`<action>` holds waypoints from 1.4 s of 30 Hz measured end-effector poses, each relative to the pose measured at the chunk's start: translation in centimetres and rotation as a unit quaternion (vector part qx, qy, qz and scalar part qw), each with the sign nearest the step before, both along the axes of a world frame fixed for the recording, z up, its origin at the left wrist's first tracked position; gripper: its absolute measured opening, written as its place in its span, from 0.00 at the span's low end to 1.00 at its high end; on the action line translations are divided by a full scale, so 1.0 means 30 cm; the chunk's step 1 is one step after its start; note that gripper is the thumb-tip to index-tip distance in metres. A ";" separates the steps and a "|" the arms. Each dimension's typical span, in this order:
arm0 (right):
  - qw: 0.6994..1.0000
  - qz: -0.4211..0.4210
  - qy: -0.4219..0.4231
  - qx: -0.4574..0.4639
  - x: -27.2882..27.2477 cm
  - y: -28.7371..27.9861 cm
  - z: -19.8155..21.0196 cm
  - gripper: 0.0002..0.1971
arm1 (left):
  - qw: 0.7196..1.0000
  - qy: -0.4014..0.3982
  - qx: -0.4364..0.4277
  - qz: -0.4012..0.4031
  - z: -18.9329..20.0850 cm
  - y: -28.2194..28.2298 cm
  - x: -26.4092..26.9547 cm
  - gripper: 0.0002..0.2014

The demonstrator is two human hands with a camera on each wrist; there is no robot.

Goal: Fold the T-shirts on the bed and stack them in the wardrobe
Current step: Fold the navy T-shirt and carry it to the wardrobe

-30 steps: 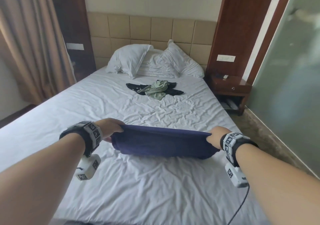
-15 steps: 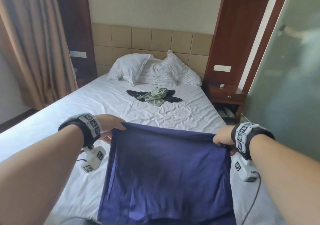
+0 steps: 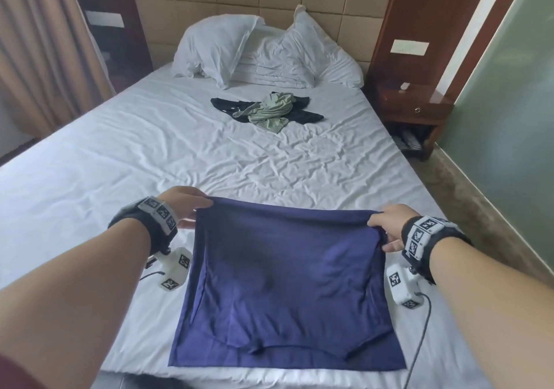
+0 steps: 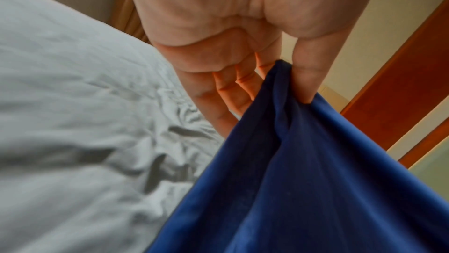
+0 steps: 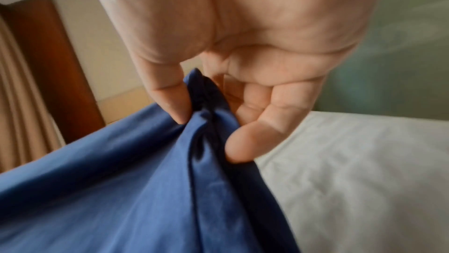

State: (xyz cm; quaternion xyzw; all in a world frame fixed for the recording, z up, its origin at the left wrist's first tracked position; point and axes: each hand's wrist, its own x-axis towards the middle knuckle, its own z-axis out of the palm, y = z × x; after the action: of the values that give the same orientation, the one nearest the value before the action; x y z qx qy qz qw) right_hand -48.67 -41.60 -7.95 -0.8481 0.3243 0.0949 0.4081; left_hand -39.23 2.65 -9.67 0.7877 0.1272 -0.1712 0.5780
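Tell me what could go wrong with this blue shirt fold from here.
1. Both the left hand and right hand only pinch corners of the blue T-shirt; one slipping would likely skew the fold.
2. The near hem lies at the bed edge and might slide off.

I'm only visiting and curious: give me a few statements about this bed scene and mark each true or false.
1. Both hands pinch the navy T-shirt. True: left hand and right hand each hold a top corner.
2. The navy T-shirt hangs clear of the bed. False: its lower edge lies on the sheet.
3. A green garment lies on a black one near the pillows. True.
4. The nightstand stands left of the bed. False: right.
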 end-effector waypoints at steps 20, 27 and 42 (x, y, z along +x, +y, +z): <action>0.984 -0.135 -0.045 0.108 0.334 -0.132 -0.349 0.13 | 0.994 0.043 -0.030 0.093 -0.237 -0.113 0.340 0.03; 0.976 -0.157 -0.008 0.149 0.125 -0.206 -0.406 0.12 | 0.991 -0.068 0.053 0.106 -0.286 -0.114 0.252 0.22; 0.990 -0.054 0.039 0.122 -0.264 -0.083 -0.418 0.24 | 0.965 -0.057 -0.241 0.084 -0.303 -0.744 -0.328 0.42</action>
State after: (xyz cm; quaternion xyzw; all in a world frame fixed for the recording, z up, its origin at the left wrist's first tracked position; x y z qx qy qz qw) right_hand -56.60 -44.09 -20.48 -0.7688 0.3714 0.1444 0.5001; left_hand -49.06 -19.68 -18.77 0.6198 0.1148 -0.1023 0.7695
